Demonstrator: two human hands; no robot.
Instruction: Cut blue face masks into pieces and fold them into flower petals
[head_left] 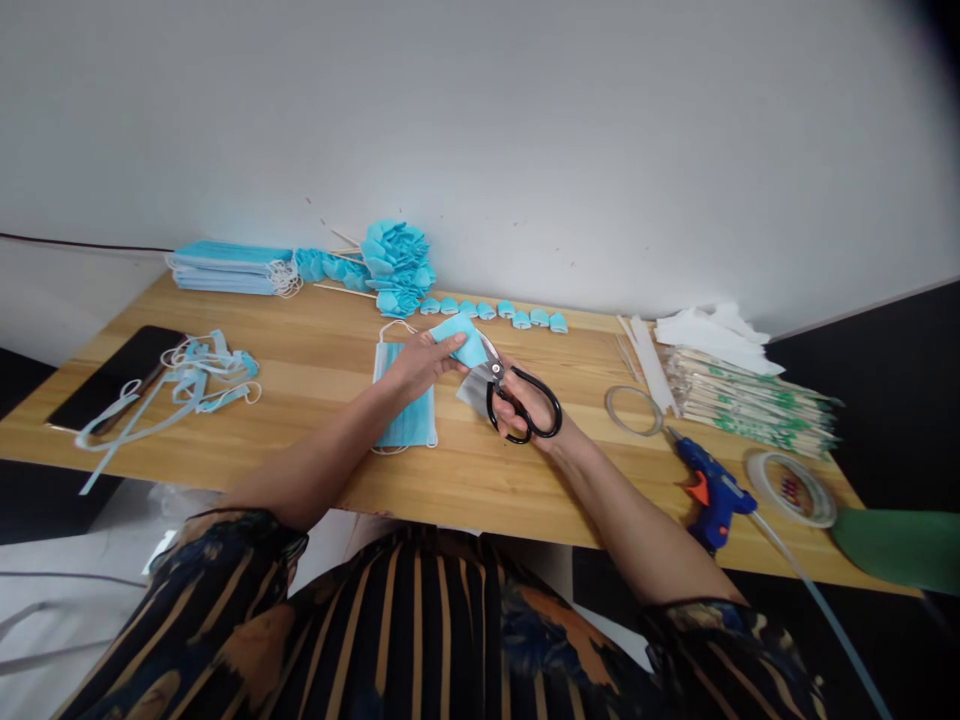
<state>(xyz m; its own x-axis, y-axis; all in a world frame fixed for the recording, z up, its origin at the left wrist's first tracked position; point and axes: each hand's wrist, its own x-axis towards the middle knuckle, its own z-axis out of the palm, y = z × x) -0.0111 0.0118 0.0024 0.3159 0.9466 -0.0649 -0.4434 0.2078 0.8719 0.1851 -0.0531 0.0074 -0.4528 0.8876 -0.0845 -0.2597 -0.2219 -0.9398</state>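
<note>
My left hand pinches a folded piece of blue face-mask fabric above the wooden table. My right hand grips black-handled scissors, fingers through the loops, the blades reaching into the blue piece. A flat blue face mask lies on the table under my left forearm. A row of small blue folded pieces sits just behind my hands.
A stack of masks and a blue flower on sticks lie at the back left. Cut ear loops and strips lie left. To the right are a blue glue gun, tape rolls, wrapped chopsticks.
</note>
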